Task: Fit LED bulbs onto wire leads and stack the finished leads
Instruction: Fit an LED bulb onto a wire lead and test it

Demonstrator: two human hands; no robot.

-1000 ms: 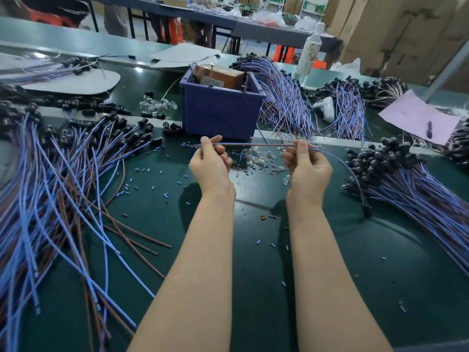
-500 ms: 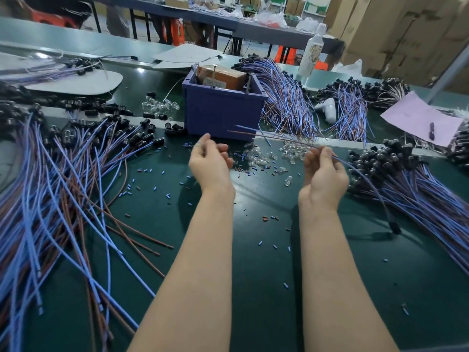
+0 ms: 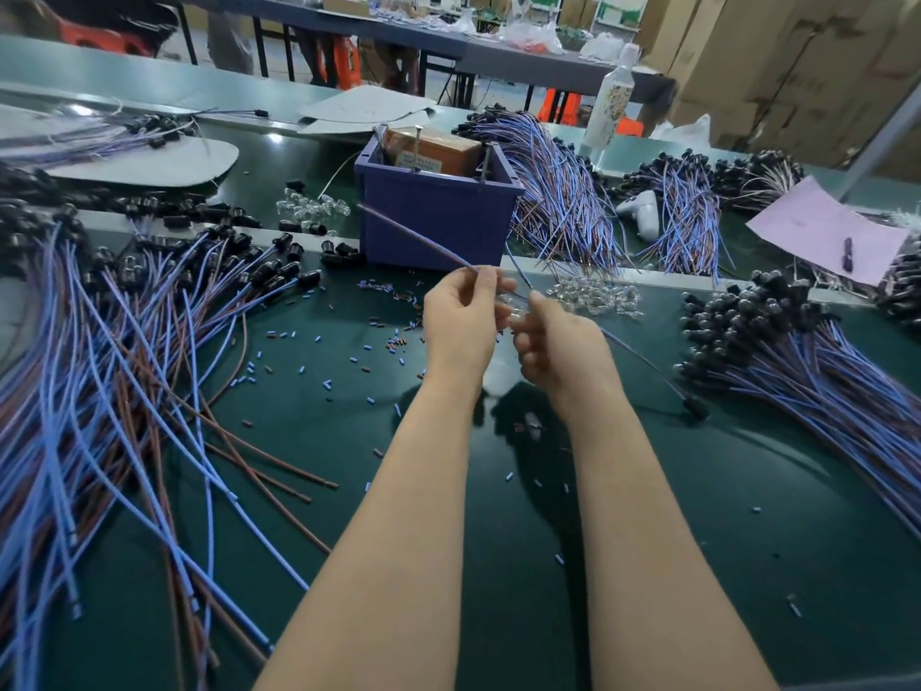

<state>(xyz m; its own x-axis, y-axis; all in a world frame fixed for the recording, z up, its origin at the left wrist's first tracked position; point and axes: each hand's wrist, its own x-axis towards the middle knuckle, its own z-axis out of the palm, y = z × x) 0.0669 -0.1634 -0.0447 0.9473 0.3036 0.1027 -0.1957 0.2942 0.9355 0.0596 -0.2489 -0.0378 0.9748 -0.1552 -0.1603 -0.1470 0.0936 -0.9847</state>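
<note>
Pinching wire lead mid-air before the blue bin, left hand grips its middle, right hand curls round the length trailing to black socket; likely keep pinches close, steady, then seat one of nearby LED bulbs.

Purple bin holding brown box, set on desk; white bottle stood behind; pink paper laid at right; cartons stacked beyond.

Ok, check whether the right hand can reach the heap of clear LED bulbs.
Probably yes: the heap of clear LED bulbs lies just beyond the right hand, nothing between, though it grips a blue-and-brown wire lead.
</note>
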